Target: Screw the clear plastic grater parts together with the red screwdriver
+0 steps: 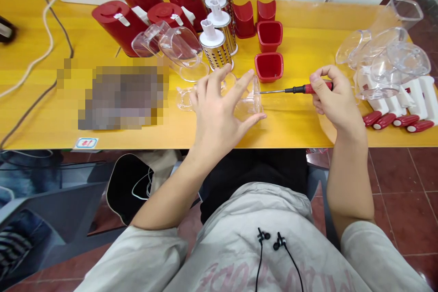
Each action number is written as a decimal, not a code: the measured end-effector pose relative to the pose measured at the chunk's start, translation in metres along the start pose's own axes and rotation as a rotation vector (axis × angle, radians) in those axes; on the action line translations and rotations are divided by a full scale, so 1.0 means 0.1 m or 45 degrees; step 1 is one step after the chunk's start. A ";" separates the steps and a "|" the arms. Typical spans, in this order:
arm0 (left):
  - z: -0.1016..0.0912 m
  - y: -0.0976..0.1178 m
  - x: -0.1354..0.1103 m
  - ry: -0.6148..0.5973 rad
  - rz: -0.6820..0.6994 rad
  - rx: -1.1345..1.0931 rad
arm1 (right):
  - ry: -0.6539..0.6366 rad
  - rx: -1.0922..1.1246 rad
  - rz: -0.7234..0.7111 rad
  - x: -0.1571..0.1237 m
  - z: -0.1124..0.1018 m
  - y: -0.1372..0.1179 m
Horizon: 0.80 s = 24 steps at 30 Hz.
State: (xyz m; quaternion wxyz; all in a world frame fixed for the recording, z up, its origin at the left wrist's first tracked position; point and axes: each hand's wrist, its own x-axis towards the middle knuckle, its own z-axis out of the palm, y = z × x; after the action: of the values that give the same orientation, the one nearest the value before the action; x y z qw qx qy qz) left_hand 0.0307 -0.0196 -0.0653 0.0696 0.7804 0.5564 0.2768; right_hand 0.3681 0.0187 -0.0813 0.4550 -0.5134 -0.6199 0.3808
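My left hand grips a clear plastic housing by its sides, fingers spread around it. My right hand is shut on a red-and-black handled screwdriver. Its thin steel shaft points left, and the tip sits at the edge of the clear housing. Just left of my left hand, another clear plastic piece lies on the yellow tabletop, partly hidden by my fingers.
Red grater bodies, steel drum graters with white caps, and red square cups stand along the back. Clear housings and white-and-red handles are piled at the right. A power strip and cables lie at back left, and a pixelated patch covers part of the table.
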 end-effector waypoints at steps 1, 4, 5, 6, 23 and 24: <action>-0.01 0.01 0.00 -0.008 -0.008 0.000 | 0.030 0.046 -0.006 0.01 0.00 0.00; -0.02 0.03 0.00 -0.006 -0.017 0.007 | 0.076 0.212 -0.012 0.01 0.00 -0.06; -0.02 0.03 0.00 0.001 -0.014 0.010 | 0.054 0.249 -0.012 0.00 0.00 -0.09; -0.02 0.03 0.00 0.006 -0.011 0.012 | 0.028 0.281 -0.007 0.00 0.00 -0.11; -0.02 0.04 0.00 -0.021 -0.037 0.034 | 0.003 0.174 0.075 -0.04 0.00 -0.21; -0.02 0.04 0.00 -0.019 -0.039 0.040 | -0.010 0.173 0.053 -0.04 -0.01 -0.22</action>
State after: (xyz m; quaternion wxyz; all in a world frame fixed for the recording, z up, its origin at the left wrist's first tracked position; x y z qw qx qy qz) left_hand 0.0333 -0.0220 -0.0617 0.0657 0.7748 0.5720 0.2611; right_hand 0.3629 0.0109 -0.0615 0.4785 -0.4927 -0.5836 0.4333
